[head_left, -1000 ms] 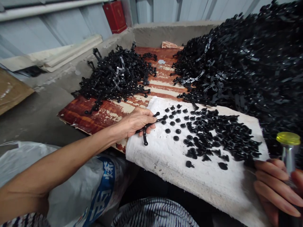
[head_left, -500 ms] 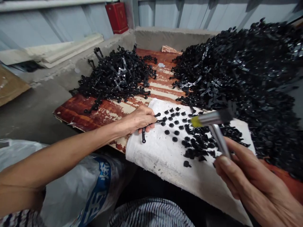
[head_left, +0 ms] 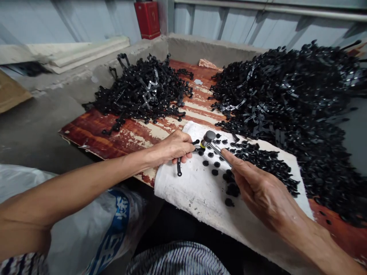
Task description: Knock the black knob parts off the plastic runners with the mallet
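My left hand (head_left: 173, 148) is closed on a black plastic sprue piece (head_left: 179, 167), pressing it onto the left edge of a white cloth-covered block (head_left: 197, 189). My right hand (head_left: 258, 189) grips a small metal hammer (head_left: 210, 140) whose head rests down on the sprue's end, just right of my left fingers. Several small black round caps (head_left: 213, 164) lie loose on the cloth, thickening into a heap of caps (head_left: 266, 164) on its right half.
A worn red wooden board (head_left: 114, 133) carries a small pile of black sprues (head_left: 143, 91) at the back left and a very large pile of black sprues (head_left: 301, 99) at the right. A white plastic bag (head_left: 100, 225) sits at my lower left, a red box (head_left: 147, 18) at the back wall.
My right hand swung the hammer from the lower right up over the cloth and down onto the sprue. My left hand stayed put holding the sprue.
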Demonstrator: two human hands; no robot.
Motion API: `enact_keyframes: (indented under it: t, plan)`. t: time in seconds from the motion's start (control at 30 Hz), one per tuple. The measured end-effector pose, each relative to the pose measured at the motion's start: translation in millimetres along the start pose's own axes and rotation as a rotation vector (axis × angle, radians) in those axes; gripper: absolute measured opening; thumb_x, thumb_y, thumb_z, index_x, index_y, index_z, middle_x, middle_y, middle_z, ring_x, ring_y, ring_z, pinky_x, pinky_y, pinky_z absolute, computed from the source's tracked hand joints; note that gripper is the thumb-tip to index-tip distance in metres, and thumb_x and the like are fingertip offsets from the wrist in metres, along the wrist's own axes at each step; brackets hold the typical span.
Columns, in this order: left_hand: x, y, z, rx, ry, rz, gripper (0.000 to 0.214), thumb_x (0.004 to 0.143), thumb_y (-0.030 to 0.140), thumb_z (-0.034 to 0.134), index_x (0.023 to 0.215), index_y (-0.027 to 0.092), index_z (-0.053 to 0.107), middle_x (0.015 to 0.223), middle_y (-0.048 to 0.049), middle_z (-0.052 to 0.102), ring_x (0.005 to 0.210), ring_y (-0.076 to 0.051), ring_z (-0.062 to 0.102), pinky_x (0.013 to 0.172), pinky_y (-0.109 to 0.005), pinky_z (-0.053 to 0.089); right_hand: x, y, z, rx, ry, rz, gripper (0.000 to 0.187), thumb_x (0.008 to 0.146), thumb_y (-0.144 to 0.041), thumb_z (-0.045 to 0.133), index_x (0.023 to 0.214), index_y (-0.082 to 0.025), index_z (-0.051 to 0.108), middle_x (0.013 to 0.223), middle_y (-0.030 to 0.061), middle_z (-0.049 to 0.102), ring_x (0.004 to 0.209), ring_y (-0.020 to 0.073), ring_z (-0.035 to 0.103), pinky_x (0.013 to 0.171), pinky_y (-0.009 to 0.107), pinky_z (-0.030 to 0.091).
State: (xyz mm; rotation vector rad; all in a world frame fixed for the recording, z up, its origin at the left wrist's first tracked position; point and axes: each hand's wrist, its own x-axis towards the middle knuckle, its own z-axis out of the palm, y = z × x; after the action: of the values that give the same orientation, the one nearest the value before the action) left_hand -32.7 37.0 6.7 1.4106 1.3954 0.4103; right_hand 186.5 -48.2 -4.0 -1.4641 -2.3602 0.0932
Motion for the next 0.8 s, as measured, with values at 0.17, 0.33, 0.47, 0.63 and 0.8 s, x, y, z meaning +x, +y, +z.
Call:
enact_keyframes:
  t: [0.17,0.33,0.47,0.63,0.8]
  plan:
    - [-3.2,1.9,0.1,-0.130,-0.048,-0.074,0.024,0.084,0.008,0.052,0.061,0.015,0.054,0.052,0.0027,0.057,0.036,-0.006,0.047,0.029,-0.017,0.029,-3.5,3.1,9.5,-0.017,0.018,-0.005,0.049,0.094,-0.017,0.036,0.141,-0.018,0.050,0.078,0.0067,0.070,0.058,0.0170,0.065,0.060,0.031,0.058]
    - [-5.7,2.0,1.2,-0.098,0.001,-0.037,0.026,0.084,0.003,0.051,0.061,0.014,0.054,0.047,0.0050,0.052,0.033,-0.003,0.040,0.029,-0.016,0.028,-5.8,-3.7,4.4,0.099,0.065,-0.030,0.049,0.094,-0.015,0.039,0.141,-0.016,0.049,0.091,0.0094,0.071,0.066,0.0179,0.068,0.056,0.029,0.058]
    - [-3.0,-2.7,0.3,-0.141,0.009,-0.006,0.023,0.085,0.005,0.051,0.065,0.015,0.055,0.049,0.0043,0.053,0.034,-0.004,0.041,0.029,-0.016,0.028,-2.9,-9.5,-12.9,0.175,0.132,-0.029,0.047,0.094,-0.015,0.043,0.141,-0.017,0.049,0.099,0.0091,0.073,0.073,0.0165,0.070,0.063,0.026,0.060]
    - [-5.2,-8.1,-3.7,-0.179,-0.010,-0.031,0.020,0.085,0.009,0.053,0.066,0.015,0.057,0.051,0.0025,0.055,0.036,-0.005,0.044,0.029,-0.017,0.029,-14.3,-3.2,-10.5,0.199,0.129,0.014,0.041,0.094,-0.016,0.044,0.133,-0.011,0.056,0.095,0.0097,0.076,0.073,0.0164,0.074,0.066,0.025,0.062]
    - [-14.6,-10.7,-6.5,-0.186,-0.050,-0.084,0.021,0.086,0.012,0.053,0.066,0.015,0.055,0.052,0.0023,0.057,0.036,-0.006,0.045,0.029,-0.016,0.030,-23.3,0.1,-1.7,0.159,0.103,-0.006,0.044,0.093,-0.012,0.043,0.135,-0.016,0.055,0.118,0.0103,0.071,0.100,0.0204,0.071,0.085,0.032,0.059]
